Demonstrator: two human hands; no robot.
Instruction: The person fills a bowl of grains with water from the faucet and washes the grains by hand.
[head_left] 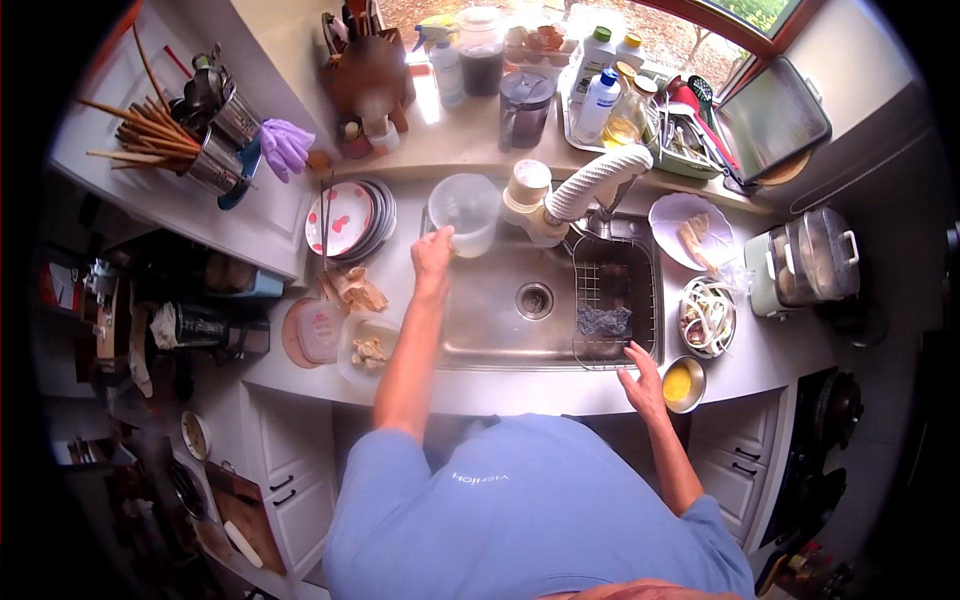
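Observation:
My left hand (434, 252) reaches to the back left of the steel sink (490, 340), its fingers closed on the near edge of a translucent plastic container (466, 205). The container is held at the sink's back left corner; whether it has a handle is hard to see. My right hand (642, 382) is over the counter's front edge, fingers apart and holding nothing. Just right of it stands a metal bowl (684, 385) with yellow liquid. A dark grey scouring pad (604, 321) lies on the wire rack (600, 275) in the sink's right side.
Stacked plates (345, 220) with chopsticks stand left of the sink, above a plastic tub (368, 350) of food pieces. A white faucet hose (600, 185) arches over the back. On the right are a plate (690, 228), a bowl of sliced white food (707, 318) and a steamer (800, 262).

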